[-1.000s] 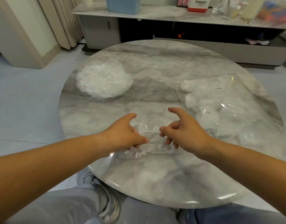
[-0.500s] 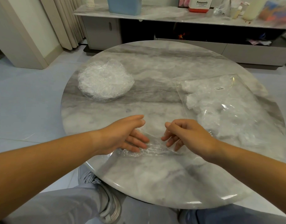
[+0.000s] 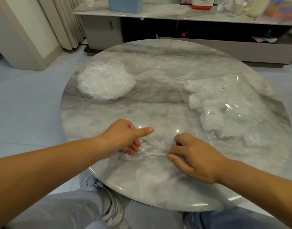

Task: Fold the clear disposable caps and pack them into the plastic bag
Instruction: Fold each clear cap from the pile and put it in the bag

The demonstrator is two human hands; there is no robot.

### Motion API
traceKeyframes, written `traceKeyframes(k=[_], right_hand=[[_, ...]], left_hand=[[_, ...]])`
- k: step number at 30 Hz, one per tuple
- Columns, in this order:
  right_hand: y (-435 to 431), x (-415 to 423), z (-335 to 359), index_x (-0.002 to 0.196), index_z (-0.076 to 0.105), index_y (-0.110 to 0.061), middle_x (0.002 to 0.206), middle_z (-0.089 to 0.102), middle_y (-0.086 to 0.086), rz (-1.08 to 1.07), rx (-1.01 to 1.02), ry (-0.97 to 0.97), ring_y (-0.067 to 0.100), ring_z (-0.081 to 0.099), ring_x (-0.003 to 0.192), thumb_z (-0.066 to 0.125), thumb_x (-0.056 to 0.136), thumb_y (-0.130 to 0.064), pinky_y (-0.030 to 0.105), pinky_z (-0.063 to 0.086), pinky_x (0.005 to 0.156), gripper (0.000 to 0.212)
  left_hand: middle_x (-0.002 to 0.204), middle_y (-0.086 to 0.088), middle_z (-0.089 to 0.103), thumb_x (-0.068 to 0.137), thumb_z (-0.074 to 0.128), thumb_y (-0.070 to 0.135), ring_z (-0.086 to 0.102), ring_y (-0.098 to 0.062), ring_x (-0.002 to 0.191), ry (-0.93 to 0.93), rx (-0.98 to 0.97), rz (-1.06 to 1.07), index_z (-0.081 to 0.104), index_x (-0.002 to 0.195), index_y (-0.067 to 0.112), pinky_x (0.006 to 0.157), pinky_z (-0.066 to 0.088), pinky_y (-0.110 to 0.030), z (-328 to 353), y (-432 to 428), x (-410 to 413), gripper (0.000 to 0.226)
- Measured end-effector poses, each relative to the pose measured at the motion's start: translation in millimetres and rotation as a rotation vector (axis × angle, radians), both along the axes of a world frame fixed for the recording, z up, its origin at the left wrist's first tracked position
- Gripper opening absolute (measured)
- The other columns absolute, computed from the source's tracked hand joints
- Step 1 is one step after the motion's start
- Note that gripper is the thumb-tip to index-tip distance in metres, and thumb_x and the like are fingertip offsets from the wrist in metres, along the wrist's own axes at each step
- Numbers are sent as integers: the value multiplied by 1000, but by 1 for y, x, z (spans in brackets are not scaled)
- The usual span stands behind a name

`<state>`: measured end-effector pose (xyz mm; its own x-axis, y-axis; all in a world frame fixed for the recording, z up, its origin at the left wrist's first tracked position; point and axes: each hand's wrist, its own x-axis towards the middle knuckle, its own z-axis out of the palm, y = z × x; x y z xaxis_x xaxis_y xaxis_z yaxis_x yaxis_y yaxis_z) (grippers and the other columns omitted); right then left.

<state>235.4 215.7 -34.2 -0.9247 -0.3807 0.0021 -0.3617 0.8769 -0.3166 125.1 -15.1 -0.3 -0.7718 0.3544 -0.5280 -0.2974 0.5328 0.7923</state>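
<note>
One clear crinkled cap (image 3: 151, 150) lies flattened near the front edge of the round marble table (image 3: 158, 187), between my hands. My left hand (image 3: 125, 138) holds its left end with curled fingers, the thumb sticking out over it. My right hand (image 3: 193, 156) presses the cap's right end with bent fingers. A heap of loose clear caps (image 3: 105, 81) sits at the table's left. The clear plastic bag (image 3: 237, 109) lies flat at the right, with several folded caps inside and its mouth toward my right hand.
Behind the table runs a low marble-topped cabinet (image 3: 175, 12) with a blue tub (image 3: 125, 4), a red-and-white box and bottles. Curtains hang at the back left. My knees and a grey shoe (image 3: 109, 205) are under the table's front edge.
The cap has been flattened into a narrower strip. Both hands have shifted slightly toward me onto its ends, and my right fingers have come down onto it.
</note>
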Motion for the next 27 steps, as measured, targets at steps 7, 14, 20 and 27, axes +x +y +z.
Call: traceKeyframes(k=[7, 14, 20, 27], right_hand=[[0, 4, -3, 96, 68, -22, 95, 46, -5, 67, 109, 93, 12, 43, 85, 37, 103, -50, 25, 44, 71, 43], [1, 7, -3, 97, 73, -21, 100, 43, -4, -22, 50, 73, 12, 43, 91, 33, 102, -56, 25, 44, 83, 53], [-5, 4, 12, 112, 74, -29, 120, 50, 3, -137, 73, 212, 23, 50, 111, 42, 98, -58, 43, 48, 88, 45], [-27, 5, 17, 132, 62, -19, 152, 47, 7, 194, 196, 193, 28, 41, 140, 48, 101, -48, 43, 36, 111, 45]], left_hand=[[85, -17, 70, 87, 79, 28, 71, -24, 63, 3, -32, 53, 36, 141, 24, 59, 61, -34, -6, 1, -3, 69], [79, 5, 60, 75, 88, 34, 59, -10, 64, 319, -364, -262, 66, 99, 24, 58, 45, -22, -8, -13, -4, 34], [115, 3, 39, 69, 80, 63, 47, -18, 106, 480, -589, -385, 48, 122, 34, 86, 45, -29, -14, -14, 0, 68], [88, 7, 52, 69, 80, 65, 55, -14, 81, 523, -652, -432, 57, 84, 23, 68, 46, -31, -7, -10, -2, 50]])
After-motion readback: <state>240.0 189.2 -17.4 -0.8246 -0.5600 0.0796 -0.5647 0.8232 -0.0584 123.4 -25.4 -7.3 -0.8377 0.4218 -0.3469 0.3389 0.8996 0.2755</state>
